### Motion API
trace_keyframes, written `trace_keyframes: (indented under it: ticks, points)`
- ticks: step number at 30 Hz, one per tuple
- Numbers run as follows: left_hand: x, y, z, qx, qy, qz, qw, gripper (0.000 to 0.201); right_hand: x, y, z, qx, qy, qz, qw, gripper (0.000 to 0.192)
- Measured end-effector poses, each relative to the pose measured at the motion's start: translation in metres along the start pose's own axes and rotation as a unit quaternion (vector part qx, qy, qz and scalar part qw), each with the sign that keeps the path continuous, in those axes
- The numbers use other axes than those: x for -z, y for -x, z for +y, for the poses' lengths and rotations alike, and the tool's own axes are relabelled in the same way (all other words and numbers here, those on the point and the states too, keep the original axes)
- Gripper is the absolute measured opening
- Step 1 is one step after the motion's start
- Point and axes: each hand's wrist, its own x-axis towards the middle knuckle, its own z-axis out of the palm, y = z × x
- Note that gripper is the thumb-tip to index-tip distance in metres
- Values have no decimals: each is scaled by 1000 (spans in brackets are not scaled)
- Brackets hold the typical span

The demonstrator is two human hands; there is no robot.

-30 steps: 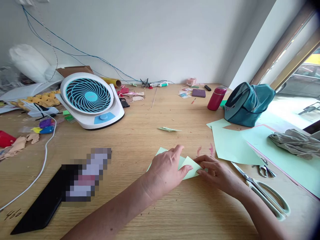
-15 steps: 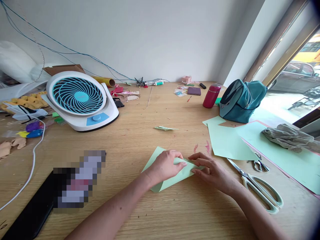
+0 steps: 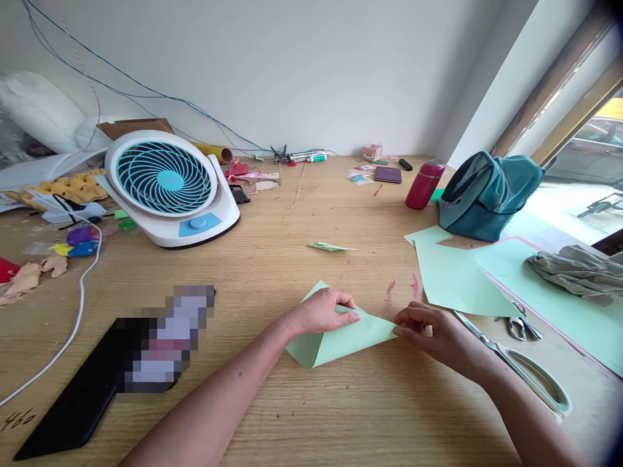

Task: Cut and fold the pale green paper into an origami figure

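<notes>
Scissors, the landmark, lie on the table beside your right forearm. Left of them, a folded green sheet rests beneath your 2 hands: your right hand, just beside the scissors, pinches its pointed corner; your left hand, farther left, is curled, thumb and fingers closed on its folded edge. Beyond the scissors: a flat green sheet; far left, a fan; farther back, a teal bag and a red bottle
</notes>
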Motion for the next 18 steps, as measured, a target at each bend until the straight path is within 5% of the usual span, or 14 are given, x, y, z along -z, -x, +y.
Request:
trace_keyframes:
  ticks: [9, 14, 18]
  points:
    - [-5, -2, -3, -17, -20, 15, 1000, 23, 3, 4, -1, -49, 36, -23, 998, 26]
    - [-8, -2, -7, -27, -27, 15, 999, 24, -2, 6, 0, -101, -119, -116, 981, 30]
    - [-8, -2, -9, -31, -29, 5, 999, 26, -7, 4, -1, -113, -216, -134, 960, 26]
